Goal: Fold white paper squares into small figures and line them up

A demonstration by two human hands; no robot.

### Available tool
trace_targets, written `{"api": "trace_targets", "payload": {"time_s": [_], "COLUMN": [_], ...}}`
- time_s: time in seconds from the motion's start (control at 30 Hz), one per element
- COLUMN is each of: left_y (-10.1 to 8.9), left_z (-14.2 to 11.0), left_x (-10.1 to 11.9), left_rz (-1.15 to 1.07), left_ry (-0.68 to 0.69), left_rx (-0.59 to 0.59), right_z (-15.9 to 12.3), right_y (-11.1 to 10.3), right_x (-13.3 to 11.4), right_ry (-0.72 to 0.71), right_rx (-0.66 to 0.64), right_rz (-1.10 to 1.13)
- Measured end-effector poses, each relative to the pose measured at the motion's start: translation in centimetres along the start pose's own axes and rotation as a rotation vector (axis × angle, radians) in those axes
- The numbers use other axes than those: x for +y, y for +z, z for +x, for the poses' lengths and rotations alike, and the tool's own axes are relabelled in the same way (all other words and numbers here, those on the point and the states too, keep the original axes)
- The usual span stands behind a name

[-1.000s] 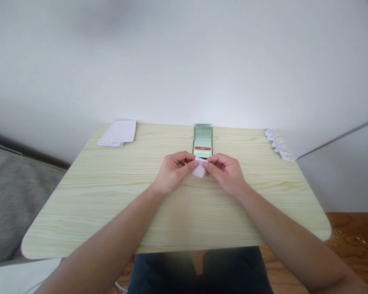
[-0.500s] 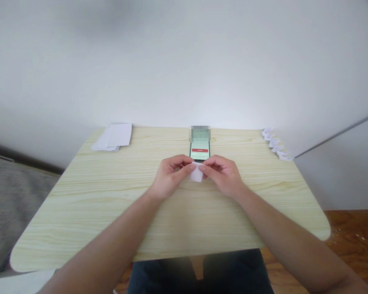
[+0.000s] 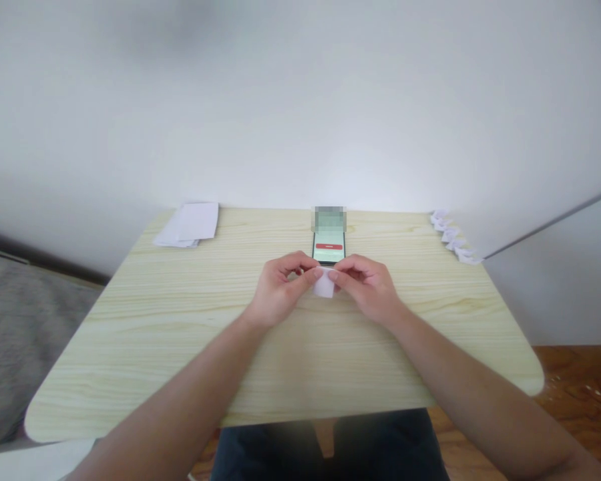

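A small piece of white paper (image 3: pixel 324 286) is held up between both hands, just in front of the phone. My left hand (image 3: pixel 282 286) pinches its upper left corner between thumb and fingers. On the other side, my right hand (image 3: pixel 368 284) grips the upper right corner, its thumb lying on the near face. Part of the paper is covered by the thumbs, so any folds there are hidden. Right behind the fingertips lies the phone (image 3: pixel 329 239), its screen lit green with a red bar.
Flat white paper sheets (image 3: pixel 199 222) lie overlapping at the table's back left. Several small folded paper pieces (image 3: pixel 449 235) form a row along the back right edge. A white wall (image 3: pixel 300 120) rises behind the wooden table (image 3: pixel 145 334).
The whole view has shifted slightly, so everything sits a little further right. Both hands keep hold of the paper, which looks a bit straighter now.
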State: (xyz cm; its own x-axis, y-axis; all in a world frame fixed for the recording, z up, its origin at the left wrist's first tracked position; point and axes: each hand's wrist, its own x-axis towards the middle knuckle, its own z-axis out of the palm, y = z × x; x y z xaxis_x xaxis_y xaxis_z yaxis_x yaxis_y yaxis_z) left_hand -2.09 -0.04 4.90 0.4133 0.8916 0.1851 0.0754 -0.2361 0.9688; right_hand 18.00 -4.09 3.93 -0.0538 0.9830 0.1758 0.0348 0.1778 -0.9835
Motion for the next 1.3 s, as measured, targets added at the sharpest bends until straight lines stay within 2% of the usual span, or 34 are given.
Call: {"api": "trace_targets", "payload": {"time_s": [0.3,0.87,1.03,1.3], "left_y": [0.2,-0.1,0.1,0.2], "left_z": [0.1,-0.2,-0.1,-0.1], "left_x": [0.4,0.2,0.4,0.9], "left_rz": [0.084,-0.022,-0.018,0.158], "left_ry": [0.061,-0.041,-0.063,0.036], "left_rx": [0.037,0.008,-0.026,-0.020], "right_z": [0.0,-0.2,0.0,0.4], "right_y": [0.1,0.2,0.1,-0.3], "right_x": [0.1,-0.6,-0.9,-0.5], "right_ry": [-0.019,-0.016,-0.019,-0.008], "right_rx": [0.021,0.022,0.048,0.041], "right_rz": [-0.019,-0.141,-0.101,0.038]}}
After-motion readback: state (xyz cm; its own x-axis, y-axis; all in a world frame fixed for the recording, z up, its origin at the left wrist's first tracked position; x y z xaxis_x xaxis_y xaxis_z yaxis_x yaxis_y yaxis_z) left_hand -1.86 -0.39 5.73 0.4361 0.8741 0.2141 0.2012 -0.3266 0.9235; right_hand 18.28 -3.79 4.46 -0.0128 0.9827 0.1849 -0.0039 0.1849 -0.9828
